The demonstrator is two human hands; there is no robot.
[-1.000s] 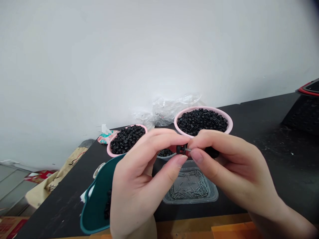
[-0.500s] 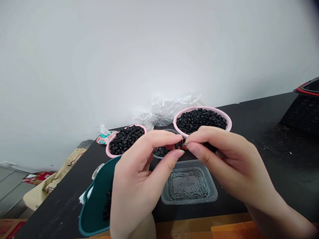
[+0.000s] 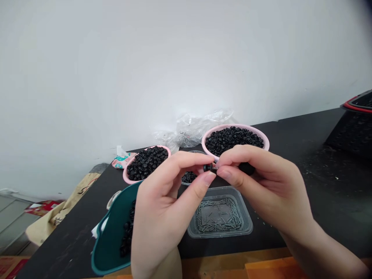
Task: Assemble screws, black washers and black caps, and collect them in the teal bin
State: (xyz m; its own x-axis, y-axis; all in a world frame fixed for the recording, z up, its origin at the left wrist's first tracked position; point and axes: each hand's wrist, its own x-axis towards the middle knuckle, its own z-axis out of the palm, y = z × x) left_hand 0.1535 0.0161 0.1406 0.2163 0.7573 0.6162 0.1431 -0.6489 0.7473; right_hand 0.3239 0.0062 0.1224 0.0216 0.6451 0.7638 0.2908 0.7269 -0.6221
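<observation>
Black table [image 3: 308, 193], pale wall [image 3: 186, 58] behind, left hand [image 3: 162, 209] pinching black part [image 3: 207, 167], right hand [image 3: 270, 186] pinching spring [image 3: 215, 169]

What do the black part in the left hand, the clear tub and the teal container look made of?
Black part: probably plastic, smooth, slight sheen, but too small to be sure.
Clear tub: likely thin plastic, glossy; dark table shows through.
Teal container: probably moulded plastic, satin; even colour, smooth rounded rim.
</observation>
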